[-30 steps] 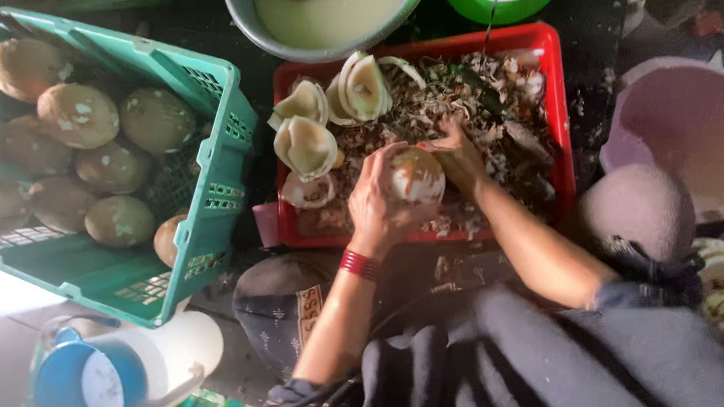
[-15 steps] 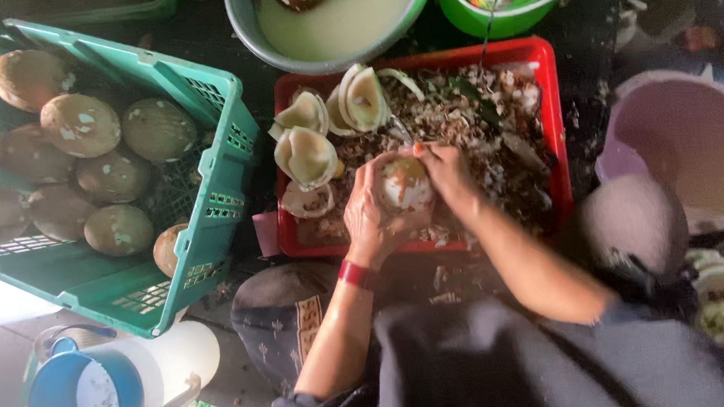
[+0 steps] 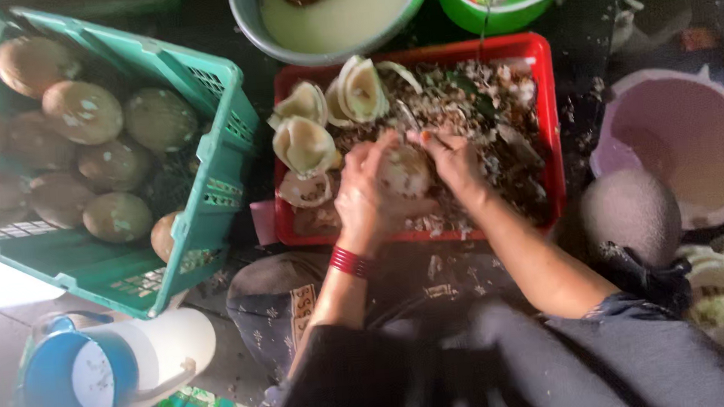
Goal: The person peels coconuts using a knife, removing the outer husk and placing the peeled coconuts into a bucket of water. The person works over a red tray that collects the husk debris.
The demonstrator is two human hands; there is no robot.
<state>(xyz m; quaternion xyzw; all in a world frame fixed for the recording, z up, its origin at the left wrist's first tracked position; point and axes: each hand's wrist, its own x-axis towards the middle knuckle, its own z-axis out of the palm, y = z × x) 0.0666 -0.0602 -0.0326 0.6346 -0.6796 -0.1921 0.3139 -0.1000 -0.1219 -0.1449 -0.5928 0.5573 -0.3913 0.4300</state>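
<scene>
A pale round coconut is gripped between both hands over the red tray. The left hand is curled around its left side, fingers closed against the shell, with a red bracelet worn on the wrist below it. The right hand is pressed against the coconut's right side, fingers bent over the top. Brown husk scraps are spread through the tray beyond and to the right of the hands. Several opened white shells are stacked just left of the left hand. Further left, a green crate is filled with brown coconuts. A grey basin of cloudy liquid is set beyond the tray, and a pink bucket stands well right of the right hand.
</scene>
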